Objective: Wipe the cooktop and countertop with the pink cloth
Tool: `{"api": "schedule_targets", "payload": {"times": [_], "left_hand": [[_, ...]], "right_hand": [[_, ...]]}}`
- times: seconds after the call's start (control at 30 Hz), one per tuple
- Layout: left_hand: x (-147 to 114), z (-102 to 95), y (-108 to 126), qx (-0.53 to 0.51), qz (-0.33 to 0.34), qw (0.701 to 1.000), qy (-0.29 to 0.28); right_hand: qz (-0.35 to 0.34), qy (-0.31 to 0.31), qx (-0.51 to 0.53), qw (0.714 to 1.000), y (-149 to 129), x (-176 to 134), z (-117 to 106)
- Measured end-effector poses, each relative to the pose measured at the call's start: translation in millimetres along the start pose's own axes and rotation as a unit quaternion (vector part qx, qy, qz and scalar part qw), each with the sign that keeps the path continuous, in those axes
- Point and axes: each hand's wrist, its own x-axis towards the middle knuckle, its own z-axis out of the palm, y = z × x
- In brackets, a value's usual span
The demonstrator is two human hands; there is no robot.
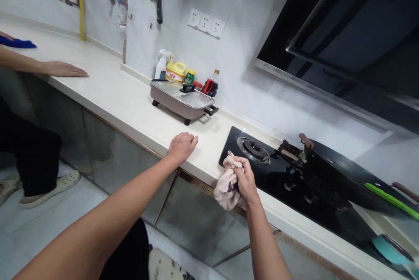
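Observation:
My right hand [246,180] grips a crumpled pale pink cloth [226,189], which hangs over the front edge of the counter beside the black gas stove [262,177]. My left hand [183,145] rests on the white countertop [131,114] with its fingers curled in, and nothing shows in it. Behind that hand stands a brownish electric pan [178,103] under a glass lid [180,90]. The burner [253,149] nearest the cloth has no pot on it.
A black wok [347,175] with a green-edged item sits on the stove's right side. Cleaning bottles [176,71] stand behind the electric pan. A range hood [343,44] overhangs the stove. At left, another person's hand [67,69] lies flat on the counter near a blue cloth [18,43].

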Motion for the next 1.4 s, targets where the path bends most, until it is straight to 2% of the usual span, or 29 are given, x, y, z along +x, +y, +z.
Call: {"api": "schedule_targets", "payload": {"times": [0.1, 0.3, 0.5, 0.6, 0.7, 0.77, 0.83, 0.87, 0.9, 1.0, 1.07, 1.17, 1.4], "left_hand": [[0.6, 1.4, -0.7, -0.002, -0.004, 1.0, 0.005], [0.6, 1.7, -0.9, -0.021, -0.006, 1.0, 0.002], [1.1, 1.7, -1.1, -0.014, -0.009, 1.0, 0.001], [1.5, 1.1, -0.8, -0.007, -0.009, 1.0, -0.003], [0.9, 0.1, -0.5, -0.006, -0.006, 1.0, -0.001], [0.5, -0.2, -0.6, -0.009, -0.004, 1.0, 0.002], [0.4, -0.1, -0.8, -0.012, -0.005, 1.0, 0.003], [0.5, 0.1, -0.9, -0.013, -0.006, 1.0, 0.003], [0.6, 0.4, -0.9, -0.013, -0.008, 1.0, 0.003], [1.2, 0.5, -0.7, -0.012, -0.009, 1.0, 0.001], [1.3, -0.2, -0.4, -0.006, -0.003, 1.0, -0.002], [1.4, -2.2, 0.2, 0.008, 0.005, 1.0, -0.006], [1.7, -4.0, 0.9, 0.008, 0.012, 1.0, -0.011]], "right_hand": [[0.016, 0.016, 0.041, 0.999, -0.1, -0.8, -0.7], [0.051, 0.026, 0.056, 0.997, -1.2, -1.6, -3.0], [0.044, 0.049, 0.058, 0.996, 3.3, -2.7, 0.0], [0.058, 0.125, 0.064, 0.988, 6.2, 5.6, -11.1], [0.067, 0.253, 0.061, 0.963, 6.9, 21.5, -38.8], [0.052, 0.339, 0.01, 0.939, 8.1, 28.8, -61.1], [0.045, 0.379, -0.084, 0.921, 11.8, 27.4, -79.8], [0.056, 0.365, -0.141, 0.919, 14.4, 22.8, -86.6], [0.075, 0.326, -0.203, 0.92, 17.0, 16.2, -91.4], [0.114, 0.129, -0.367, 0.914, 20.0, -7.4, -95.9], [0.117, 0.038, -0.43, 0.895, 15.0, -17.2, -94.2], [0.133, -0.016, -0.479, 0.867, 2.2, -16.0, -90.6], [0.153, -0.065, -0.529, 0.832, -10.9, 16.6, -75.3]]}}
